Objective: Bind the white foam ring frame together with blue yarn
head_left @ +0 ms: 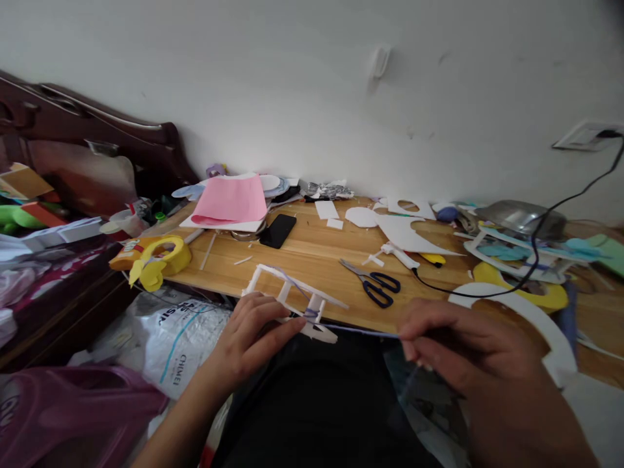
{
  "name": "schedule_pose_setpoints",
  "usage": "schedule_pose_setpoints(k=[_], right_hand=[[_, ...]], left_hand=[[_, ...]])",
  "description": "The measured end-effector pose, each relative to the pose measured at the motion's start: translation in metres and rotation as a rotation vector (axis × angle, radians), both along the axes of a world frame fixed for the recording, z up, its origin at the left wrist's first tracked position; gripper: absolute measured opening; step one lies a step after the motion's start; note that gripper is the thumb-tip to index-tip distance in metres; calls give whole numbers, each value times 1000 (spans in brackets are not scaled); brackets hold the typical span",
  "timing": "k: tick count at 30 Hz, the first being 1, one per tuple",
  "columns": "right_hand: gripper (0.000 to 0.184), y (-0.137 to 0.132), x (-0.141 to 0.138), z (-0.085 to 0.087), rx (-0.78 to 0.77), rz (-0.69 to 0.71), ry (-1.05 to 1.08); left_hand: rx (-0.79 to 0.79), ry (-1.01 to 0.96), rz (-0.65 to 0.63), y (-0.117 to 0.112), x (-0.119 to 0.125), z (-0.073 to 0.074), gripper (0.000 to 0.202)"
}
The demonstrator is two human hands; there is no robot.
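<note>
- left hand (260, 335): one, grasping the near side of the white frame, thumb towards the strip.
- right hand (468, 351): one, slightly blurred, pinching the far end of the purple strip between thumb and fingers.
- white frame (292, 284): ladder-like, with crosspieces; at the front edge of the bench (312, 246), tilted, partly covered by the left hand.
- purple strip (361, 331): thin, wrapped about a crosspiece of the frame, drawn across to the right hand.
- scissors (381, 287): dark-handled, lying on the bench between the two hands, blades pointing away to the left.
- glue gun (402, 255): white, just beyond the scissors, black cord (533, 250) running to the wall socket (585, 136).
- phone (278, 231): black, lying flat beyond the frame.
- pink sheet (231, 200): left of the phone, atop white paper.
- yellow tape roll (178, 255): at the bench's left end.
- metal bowl (524, 218): far right, near the wall.
</note>
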State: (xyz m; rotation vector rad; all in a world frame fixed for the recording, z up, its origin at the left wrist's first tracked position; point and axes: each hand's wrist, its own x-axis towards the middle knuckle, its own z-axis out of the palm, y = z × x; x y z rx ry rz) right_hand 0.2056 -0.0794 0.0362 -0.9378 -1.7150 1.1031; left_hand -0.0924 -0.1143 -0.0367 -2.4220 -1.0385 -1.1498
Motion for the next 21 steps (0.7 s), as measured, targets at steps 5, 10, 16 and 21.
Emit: schedule_pose_setpoints(k=[5,10,16,21], right_hand=[[11,22,30,-5,149,-151,-111],[16,44,55,-23,359,-1,-598],[24,53,56,-52,202,316,-859],[26,53,35,-44,361,77,-622]], left_hand=[[7,-62,47,2,-8,-9,37],[33,-133,33,4,-11,-5,35],[-4,-252,-23,3,-16,8,35],[-127,-771,-206,16,-31,11,13]])
